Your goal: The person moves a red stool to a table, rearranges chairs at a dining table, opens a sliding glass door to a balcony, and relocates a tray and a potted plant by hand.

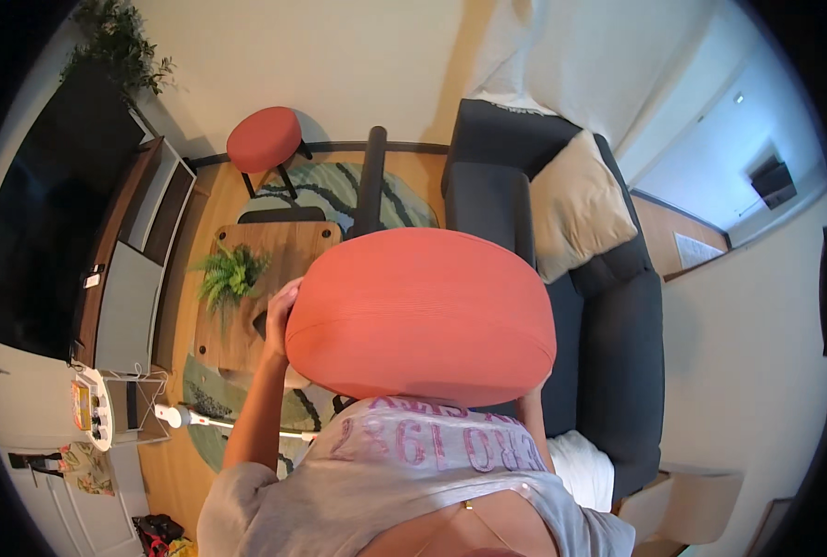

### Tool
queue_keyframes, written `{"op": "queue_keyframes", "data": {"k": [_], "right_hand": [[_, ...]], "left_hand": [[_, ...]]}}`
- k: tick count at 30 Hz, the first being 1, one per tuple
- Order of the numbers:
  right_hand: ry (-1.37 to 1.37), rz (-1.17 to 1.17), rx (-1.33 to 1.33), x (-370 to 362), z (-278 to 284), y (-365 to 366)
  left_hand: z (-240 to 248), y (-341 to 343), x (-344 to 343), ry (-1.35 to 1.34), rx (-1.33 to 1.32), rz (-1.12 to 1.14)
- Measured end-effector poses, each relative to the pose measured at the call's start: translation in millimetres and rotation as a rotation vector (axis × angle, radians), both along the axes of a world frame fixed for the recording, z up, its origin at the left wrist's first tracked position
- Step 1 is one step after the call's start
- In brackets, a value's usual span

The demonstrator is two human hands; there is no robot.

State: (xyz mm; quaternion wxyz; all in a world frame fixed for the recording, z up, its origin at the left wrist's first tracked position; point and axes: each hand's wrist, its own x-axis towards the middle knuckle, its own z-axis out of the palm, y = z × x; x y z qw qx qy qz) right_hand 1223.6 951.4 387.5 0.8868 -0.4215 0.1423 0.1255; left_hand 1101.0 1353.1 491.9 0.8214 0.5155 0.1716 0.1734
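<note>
A round stool with a padded coral-red seat [423, 306] is held up in front of my chest, tipped so that the seat faces me. One thick black leg [371, 181] sticks out beyond the seat's far edge. My left hand [283, 314] grips the left side of the seat, its fingers partly behind the rim. At the lower right edge, my right hand [541, 385] holds the stool too; most of it is hidden by the seat.
A wooden coffee table [294, 243] with a potted fern [231, 274] stands ahead on the left. The dark grey sofa [618, 353] with a beige cushion [582, 209] fills the right. Another red stool [266, 141] stands by the wall; a white stick appliance [186, 416] lies left.
</note>
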Motion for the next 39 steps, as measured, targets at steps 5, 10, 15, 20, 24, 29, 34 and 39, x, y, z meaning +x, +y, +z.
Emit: {"op": "queue_keyframes", "data": {"k": [5,10,15,20,24,29,34,39], "right_hand": [[0.011,0.065,0.025,135.0,-13.0,75.4],[-0.178,0.179,-0.192,291.4,17.2,176.2],[-0.222,0.306,-0.289,411.7,11.1,250.1],[-0.173,0.377,-0.293,504.5,-5.0,341.2],[-0.024,0.483,-0.120,581.7,-52.1,417.2],[0.219,0.471,-0.263,666.8,-137.1,518.5],[0.550,0.450,-0.355,740.1,-241.3,643.9],[0.636,0.503,-0.357,789.7,-338.6,726.0]], "left_hand": [[-26.7,80.7,115.2,0.027,0.109,0.030],[-49.7,150.5,224.5,0.003,-0.034,0.147],[-52.8,205.3,312.6,0.096,-0.177,0.277],[-93.6,284.2,387.0,0.144,-0.253,0.306],[-148.9,365.3,459.4,0.157,-0.339,0.311],[-227.2,481.8,552.9,0.348,-0.477,0.261],[-359.8,592.3,613.5,0.523,-0.615,0.262],[-442.4,677.9,673.0,0.529,-0.481,0.217]]}}
